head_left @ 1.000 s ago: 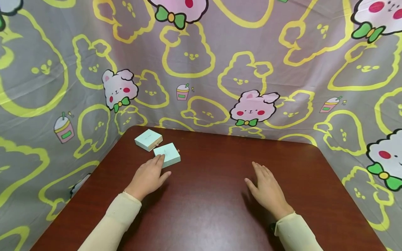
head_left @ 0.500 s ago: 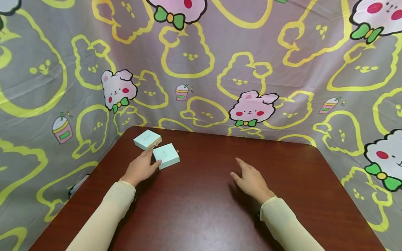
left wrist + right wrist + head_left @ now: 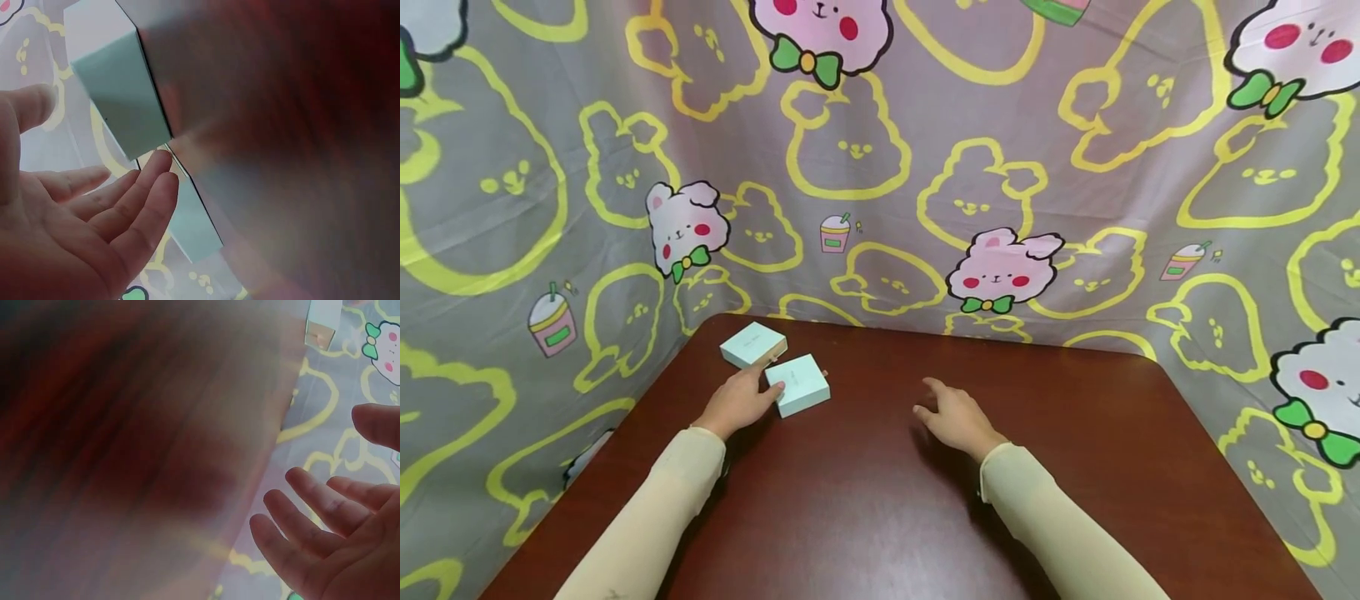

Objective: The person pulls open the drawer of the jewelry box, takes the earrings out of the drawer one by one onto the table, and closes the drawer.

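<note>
Two pale mint-green square boxes lie on the dark brown table [image 3: 880, 500] at its far left. The nearer box [image 3: 799, 380] has a small tab on its right side; the other box [image 3: 752, 342] lies just behind it, to the left. My left hand [image 3: 736, 404] is at the nearer box's left side, thumb by its front left corner and fingers reaching toward the gap between the boxes. In the left wrist view, the fingers [image 3: 139, 219] are loosely extended beside the nearer box [image 3: 122, 97]. My right hand [image 3: 958, 419] hovers over mid-table with relaxed fingers, holding nothing.
A grey patterned curtain [image 3: 880, 217] with rabbit faces and yellow outlines rises behind and beside the table. The table's far edge runs close to both boxes. In the right wrist view, one box [image 3: 322, 326] shows at the top.
My left hand has slid from over the nearer box's front corner to its left side. My right hand has moved left toward the boxes. Both boxes stay in place.
</note>
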Motion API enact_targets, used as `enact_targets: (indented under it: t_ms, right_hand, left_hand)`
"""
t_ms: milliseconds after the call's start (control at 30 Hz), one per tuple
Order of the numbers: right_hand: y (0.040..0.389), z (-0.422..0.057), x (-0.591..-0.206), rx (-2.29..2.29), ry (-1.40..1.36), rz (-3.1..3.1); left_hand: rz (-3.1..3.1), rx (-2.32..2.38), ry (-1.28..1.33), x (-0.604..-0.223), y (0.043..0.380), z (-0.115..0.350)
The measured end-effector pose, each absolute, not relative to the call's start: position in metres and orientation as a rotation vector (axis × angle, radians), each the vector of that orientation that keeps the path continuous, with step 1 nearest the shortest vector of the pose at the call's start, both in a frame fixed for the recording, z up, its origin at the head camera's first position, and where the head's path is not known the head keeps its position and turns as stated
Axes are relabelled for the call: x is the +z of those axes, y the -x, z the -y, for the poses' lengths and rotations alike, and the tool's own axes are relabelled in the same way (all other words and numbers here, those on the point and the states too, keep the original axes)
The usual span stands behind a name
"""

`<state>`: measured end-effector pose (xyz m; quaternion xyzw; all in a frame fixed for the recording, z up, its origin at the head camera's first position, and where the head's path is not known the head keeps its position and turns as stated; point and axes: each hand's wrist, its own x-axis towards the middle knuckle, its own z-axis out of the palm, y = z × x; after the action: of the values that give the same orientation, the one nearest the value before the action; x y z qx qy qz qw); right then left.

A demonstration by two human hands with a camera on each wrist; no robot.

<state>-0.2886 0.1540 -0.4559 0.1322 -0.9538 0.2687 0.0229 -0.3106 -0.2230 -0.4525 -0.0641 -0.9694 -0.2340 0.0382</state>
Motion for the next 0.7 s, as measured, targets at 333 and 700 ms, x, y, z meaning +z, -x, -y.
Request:
enact_targets:
  t_ms: [333, 700]
  right_hand:
    - [0.306, -0.121, -0.461, 0.975, -0.412, 2.999]
    - [0.318, -0.086, -0.459, 1.026, -0.497, 3.025]
  left_hand:
    - [2.982, -0.750, 0.185, -0.455, 0.322, 0.221]
    - [3.013, -0.863, 0.194, -0.455, 0.330, 0.226]
